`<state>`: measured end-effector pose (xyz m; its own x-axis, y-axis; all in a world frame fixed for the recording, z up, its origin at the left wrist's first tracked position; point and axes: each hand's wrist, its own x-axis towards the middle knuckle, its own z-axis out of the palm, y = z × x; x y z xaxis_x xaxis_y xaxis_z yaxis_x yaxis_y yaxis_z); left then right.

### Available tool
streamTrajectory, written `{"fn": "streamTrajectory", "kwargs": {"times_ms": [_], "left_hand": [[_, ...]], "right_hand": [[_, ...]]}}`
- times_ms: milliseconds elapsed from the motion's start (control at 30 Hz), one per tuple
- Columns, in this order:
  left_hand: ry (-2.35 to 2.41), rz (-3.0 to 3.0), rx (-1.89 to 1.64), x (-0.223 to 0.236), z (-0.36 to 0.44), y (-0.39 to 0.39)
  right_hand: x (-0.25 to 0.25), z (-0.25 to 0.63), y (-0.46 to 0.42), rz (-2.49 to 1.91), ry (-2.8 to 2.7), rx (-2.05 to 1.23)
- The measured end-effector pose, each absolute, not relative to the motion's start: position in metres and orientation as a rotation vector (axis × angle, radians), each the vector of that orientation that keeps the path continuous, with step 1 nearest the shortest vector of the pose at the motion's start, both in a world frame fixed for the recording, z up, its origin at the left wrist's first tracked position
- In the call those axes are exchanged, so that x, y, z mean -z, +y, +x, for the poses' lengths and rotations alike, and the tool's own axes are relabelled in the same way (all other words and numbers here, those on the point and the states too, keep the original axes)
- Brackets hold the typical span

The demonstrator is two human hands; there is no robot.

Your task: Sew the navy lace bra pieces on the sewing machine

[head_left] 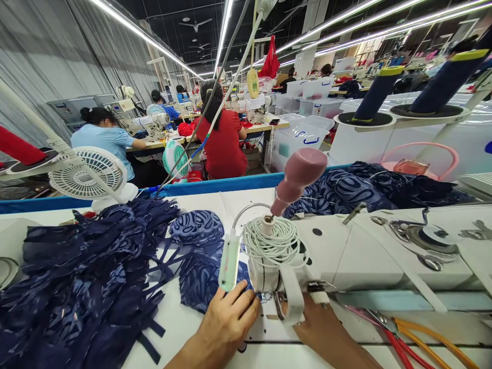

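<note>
My left hand [233, 316] rests on the white sewing machine bed, its slightly bent fingers lying at the near edge of a navy lace piece [198, 279]. Just beyond the fingertips hangs a small lit lamp [229, 261] on a bendy metal neck. My right hand [313, 315] reaches in beside the needle area of the sewing machine [326, 251]; the machine's head and a white bracket hide its fingers. A coil of pale cord [274, 243] lies on top of the head, with a pink-handled screwdriver [300, 177] standing up in it. Another navy lace piece [197, 226] lies behind.
A heap of navy pieces with straps [84, 271] covers the left of the table. More navy lace [338, 192] is piled behind the machine. Orange- and red-handled scissors [388, 323] lie at right. A white fan [88, 171] stands at left. Co-workers sit ahead, one in red [225, 143].
</note>
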<state>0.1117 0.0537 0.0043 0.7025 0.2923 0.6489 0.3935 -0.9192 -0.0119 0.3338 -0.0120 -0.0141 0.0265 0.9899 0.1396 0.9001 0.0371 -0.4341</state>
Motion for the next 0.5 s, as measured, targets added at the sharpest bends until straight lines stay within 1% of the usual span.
{"fn": "streamTrajectory", "kwargs": {"times_ms": [267, 500], "left_hand": [[-0.569, -2.746, 0.972, 0.0027, 0.1126, 0.0601], [-0.593, -2.744, 0.974, -0.0054, 0.1145, 0.0592]], "right_hand": [[0.0175, 0.3349, -0.0126, -1.968, -1.929, -0.332], [0.0189, 0.3376, -0.0130, -1.857, -1.953, -0.311]]}}
